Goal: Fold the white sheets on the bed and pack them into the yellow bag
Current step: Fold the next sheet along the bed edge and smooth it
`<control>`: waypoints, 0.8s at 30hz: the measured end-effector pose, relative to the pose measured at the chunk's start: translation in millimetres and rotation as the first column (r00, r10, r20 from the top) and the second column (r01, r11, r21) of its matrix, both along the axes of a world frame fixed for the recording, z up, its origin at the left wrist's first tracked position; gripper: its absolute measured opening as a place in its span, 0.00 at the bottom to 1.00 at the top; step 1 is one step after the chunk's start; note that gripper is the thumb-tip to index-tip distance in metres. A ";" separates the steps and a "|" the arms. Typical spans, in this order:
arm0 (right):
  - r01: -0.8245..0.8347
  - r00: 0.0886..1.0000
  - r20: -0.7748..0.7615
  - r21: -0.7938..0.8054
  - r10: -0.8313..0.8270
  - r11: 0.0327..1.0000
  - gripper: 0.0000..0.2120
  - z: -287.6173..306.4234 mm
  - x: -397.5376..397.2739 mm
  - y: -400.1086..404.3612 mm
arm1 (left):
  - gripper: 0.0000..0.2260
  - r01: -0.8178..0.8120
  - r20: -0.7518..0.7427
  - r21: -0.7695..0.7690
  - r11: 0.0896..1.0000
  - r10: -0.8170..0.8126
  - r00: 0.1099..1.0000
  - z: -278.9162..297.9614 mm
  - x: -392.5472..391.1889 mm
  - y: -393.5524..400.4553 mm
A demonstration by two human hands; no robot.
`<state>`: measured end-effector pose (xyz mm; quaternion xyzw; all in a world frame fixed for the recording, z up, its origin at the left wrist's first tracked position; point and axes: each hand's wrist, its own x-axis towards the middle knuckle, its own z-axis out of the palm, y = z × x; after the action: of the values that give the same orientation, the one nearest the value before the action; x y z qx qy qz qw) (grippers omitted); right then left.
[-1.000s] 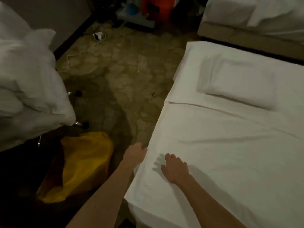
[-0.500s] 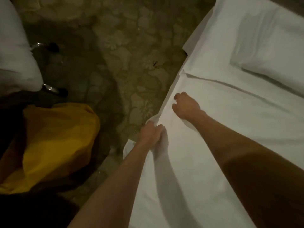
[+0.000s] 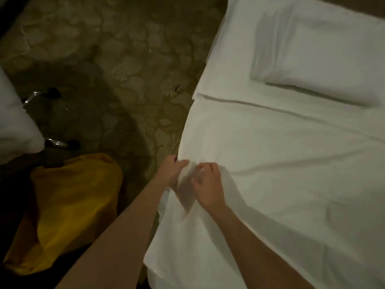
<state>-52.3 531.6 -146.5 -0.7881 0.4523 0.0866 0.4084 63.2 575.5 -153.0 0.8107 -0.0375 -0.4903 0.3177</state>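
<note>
Low centre of the frame: left hand (image 3: 171, 171) and right hand (image 3: 206, 184) just beside each other, both with fingers curled into the near edge of the white top sheet (image 3: 270, 167), pinching up a small bunch of cloth at the bed's side. Rest of that sheet spread flat across the bed (image 3: 200, 84), not yet folded, with a fold line running toward the right and a pillow (image 3: 316, 59) lying on it in the upper right.

Likely risk: pulling from one bunched spot, dragging the pillow along or letting the hanging edge slide onto the patterned carpet (image 3: 108, 59). Also possible: catching the under layer together with the top sheet, since both are white and hard to tell apart in this dim light.

Lower left: yellow bag (image 3: 68, 207) slumped on the floor, near the bed but apart from it; mouth and contents not visible. Far left edge: heap of white bedding (image 3: 14, 126), beside chrome legs.
</note>
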 end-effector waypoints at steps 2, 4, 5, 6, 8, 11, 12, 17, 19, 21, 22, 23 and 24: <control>0.129 0.992 -0.040 0.177 -0.123 0.976 0.20 18.6 -23.4 20.9 | 0.15 0.000 0.006 -0.004 1.000 0.000 1.000 20.2 -13.5 -9.4; 0.261 0.964 -0.050 0.353 -0.260 0.899 0.16 35.0 -44.7 37.2 | 0.16 0.030 0.022 0.020 0.999 -0.031 0.999 37.5 -25.7 -20.4; 0.269 0.962 -0.065 0.379 -0.265 0.885 0.16 42.0 -52.9 44.0 | 0.16 0.049 0.036 0.030 0.998 -0.051 0.998 46.9 -31.2 -25.9; 0.275 0.961 -0.089 0.390 -0.262 0.879 0.19 46.4 -59.7 49.0 | 0.16 0.072 0.037 0.044 0.996 -0.074 0.997 53.9 -36.4 -31.7; 0.297 0.955 -0.098 0.378 -0.280 0.877 0.26 53.4 -65.8 52.7 | 0.17 0.103 0.035 0.070 0.992 -0.106 0.994 61.7 -44.0 -40.9; 0.386 0.922 -0.112 0.324 -0.370 0.864 0.30 64.7 -58.7 43.4 | 0.16 0.145 0.022 0.103 0.984 -0.148 0.989 74.0 -49.8 -49.4; 0.413 0.911 -0.126 0.302 -0.393 0.859 0.30 68.1 -53.4 35.9 | 0.15 0.145 0.003 0.104 0.984 -0.146 0.989 77.5 -51.7 -51.0; 0.476 0.872 -0.221 0.171 -0.438 0.862 0.22 82.0 -40.3 -4.5 | 0.08 0.134 -0.073 0.139 0.981 -0.124 0.990 88.6 -60.4 -67.3; 0.447 0.880 -0.236 0.121 -0.412 0.886 0.20 85.9 -43.8 -15.1 | 0.05 0.193 -0.094 0.165 0.967 -0.179 0.979 89.1 -67.8 -75.6; 0.450 0.870 -0.286 0.126 -0.402 0.884 0.23 84.8 -50.6 -21.9 | 0.06 0.334 -0.085 0.210 0.919 -0.323 0.943 85.5 -71.5 -84.1; 0.462 0.856 -0.339 0.160 -0.391 0.872 0.27 80.4 -51.9 -21.9 | 0.05 0.323 -0.107 0.218 0.921 -0.306 0.946 83.6 -72.5 -87.3; 0.521 0.817 -0.386 0.179 -0.428 0.834 0.30 78.8 -50.6 -22.4 | 0.05 0.284 -0.124 0.208 0.936 -0.262 0.957 83.0 -73.6 -94.7; 0.612 0.754 -0.382 0.114 -0.534 0.783 0.32 77.2 -47.2 -22.4 | 0.06 0.267 -0.148 0.217 0.939 -0.239 0.960 79.6 -72.0 -101.6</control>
<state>-99.5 509.2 -69.3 -0.5307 0.7214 0.1388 0.4228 -8.8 473.9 -73.4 0.8001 -0.0642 -0.5758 0.1553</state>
